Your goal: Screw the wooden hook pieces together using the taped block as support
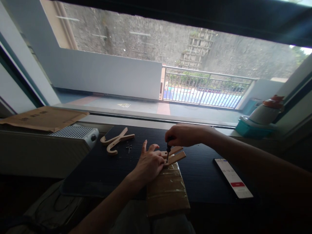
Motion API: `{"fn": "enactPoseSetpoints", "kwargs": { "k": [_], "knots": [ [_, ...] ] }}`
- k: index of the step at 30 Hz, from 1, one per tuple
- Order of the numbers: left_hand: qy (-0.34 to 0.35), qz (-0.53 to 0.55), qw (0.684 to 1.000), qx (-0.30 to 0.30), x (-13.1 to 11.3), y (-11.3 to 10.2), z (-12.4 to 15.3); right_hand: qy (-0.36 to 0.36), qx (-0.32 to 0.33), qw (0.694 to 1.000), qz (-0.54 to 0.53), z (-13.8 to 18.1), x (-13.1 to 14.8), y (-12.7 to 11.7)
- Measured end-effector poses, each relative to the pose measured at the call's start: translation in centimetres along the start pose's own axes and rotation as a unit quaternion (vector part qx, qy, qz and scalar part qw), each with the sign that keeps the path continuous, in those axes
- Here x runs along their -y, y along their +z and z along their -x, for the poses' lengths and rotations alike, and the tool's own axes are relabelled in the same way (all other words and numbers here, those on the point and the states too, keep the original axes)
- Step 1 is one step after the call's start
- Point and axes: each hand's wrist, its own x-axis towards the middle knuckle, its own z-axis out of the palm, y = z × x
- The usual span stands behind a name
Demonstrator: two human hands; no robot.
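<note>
My right hand is closed around the dark handle of a screwdriver, which stands nearly upright. Its tip meets the nearer of two pale wooden pieces, at a small dark spot that may be a screw. The farther wooden piece lies alongside and has a dark hole. My left hand grips the left part of the pieces, some of its fingers raised, and hides their left ends. Beneath them is a board wrapped in clear tape, reaching past the table's front edge.
Crossed wooden hooks lie on the black table, beside several loose screws. A phone showing a timer is at the right. A white heater with a brown envelope stands left. A teal box sits by the window.
</note>
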Motion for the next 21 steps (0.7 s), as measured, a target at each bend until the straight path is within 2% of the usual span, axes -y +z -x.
{"fn": "enactPoseSetpoints", "kwargs": {
  "k": [8, 16, 21],
  "knots": [
    [0.0, 0.002, 1.0, 0.0, 0.03, -0.02, 0.01, 0.037, -0.023, 0.999, 0.0, 0.05, -0.31, 0.73],
    [0.003, 0.0, 1.0, -0.002, 0.12, 0.11, 0.02, -0.011, 0.02, 1.0, -0.016, 0.17, -0.13, 0.02],
    [0.003, 0.0, 1.0, -0.005, 0.22, 0.25, 0.05, -0.007, 0.004, 1.0, -0.019, 0.13, -0.56, 0.56]
  ]
}}
